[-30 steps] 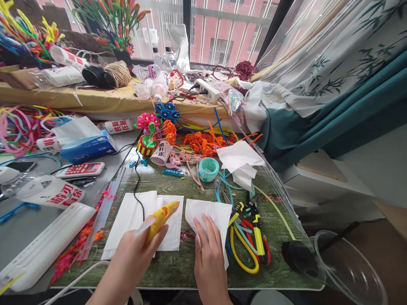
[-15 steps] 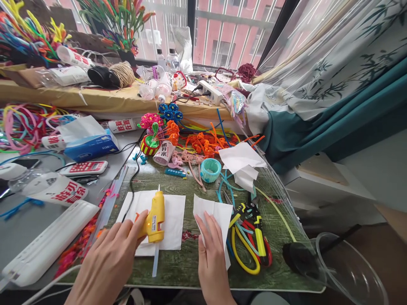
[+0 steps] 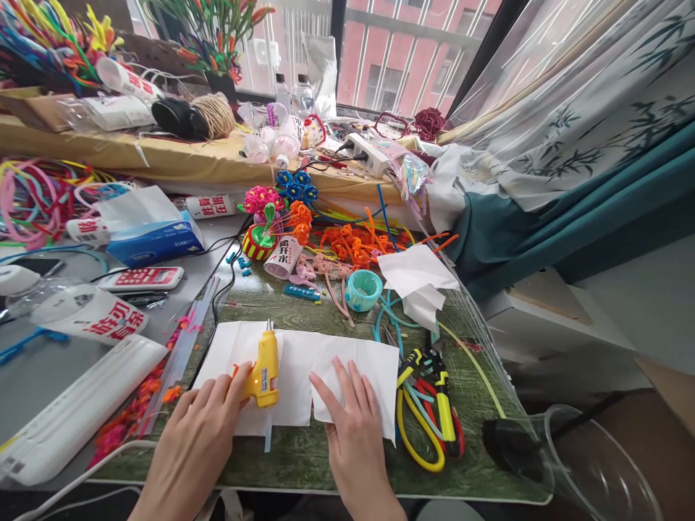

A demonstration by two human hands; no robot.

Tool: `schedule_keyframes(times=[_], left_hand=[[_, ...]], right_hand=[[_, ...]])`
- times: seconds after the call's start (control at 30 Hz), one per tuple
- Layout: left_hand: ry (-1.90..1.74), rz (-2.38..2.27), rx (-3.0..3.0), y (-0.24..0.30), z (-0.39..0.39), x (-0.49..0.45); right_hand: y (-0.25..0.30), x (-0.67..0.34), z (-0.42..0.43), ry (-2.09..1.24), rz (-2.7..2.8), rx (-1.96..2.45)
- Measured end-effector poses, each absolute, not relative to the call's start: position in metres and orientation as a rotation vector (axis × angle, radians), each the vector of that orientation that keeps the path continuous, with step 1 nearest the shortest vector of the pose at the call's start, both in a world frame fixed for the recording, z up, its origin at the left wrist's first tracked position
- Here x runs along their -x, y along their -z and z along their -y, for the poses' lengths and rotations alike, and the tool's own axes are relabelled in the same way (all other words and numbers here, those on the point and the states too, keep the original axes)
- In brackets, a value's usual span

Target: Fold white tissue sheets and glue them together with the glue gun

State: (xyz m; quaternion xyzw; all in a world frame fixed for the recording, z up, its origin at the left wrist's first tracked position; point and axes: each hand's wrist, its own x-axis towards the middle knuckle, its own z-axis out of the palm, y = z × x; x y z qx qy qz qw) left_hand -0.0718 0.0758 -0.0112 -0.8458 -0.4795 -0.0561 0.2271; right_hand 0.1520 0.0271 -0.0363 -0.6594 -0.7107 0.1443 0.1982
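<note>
My left hand [image 3: 198, 423] is closed around the orange-trigger side of a yellow hot glue gun [image 3: 266, 373]. The gun lies with its metal nozzle pointing away from me, and a clear glue stick [image 3: 268, 438] pokes out of its rear. Beneath it is a white paper sheet [image 3: 224, 347]. My right hand [image 3: 352, 416] lies with fingers spread, pressing on another white paper piece [image 3: 383, 373] that meets or overlaps the first. Just right of that hand are pliers or cutters with yellow-black handles [image 3: 442, 405] and scissors with a yellow loop handle [image 3: 408, 434].
Behind the paper stand a turquoise ring-shaped pot [image 3: 363, 291], a white printed cup [image 3: 282, 257] and orange pipe-cleaner flowers [image 3: 347, 246]. Crumpled tissue [image 3: 420, 278] lies at the right. A power strip [image 3: 81, 412] and a blue tissue box [image 3: 155, 239] are at the left.
My right hand has spread its fingers and shifted slightly left. The paper under it has flattened and slid left against the other sheet. My left hand stays on the glue gun.
</note>
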Motion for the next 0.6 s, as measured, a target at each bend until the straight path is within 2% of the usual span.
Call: schedule_keyframes(times=[0.3,0.6], left_hand=[[0.119,1.431,2.353,0.020,-0.074,0.075],[0.089,1.352,2.331,0.021,-0.072,0.075]], right_hand=[[0.036,-0.152,-0.030,-0.381,2.032,1.854],[0.041,-0.151,-0.032,-0.362,2.036,1.833]])
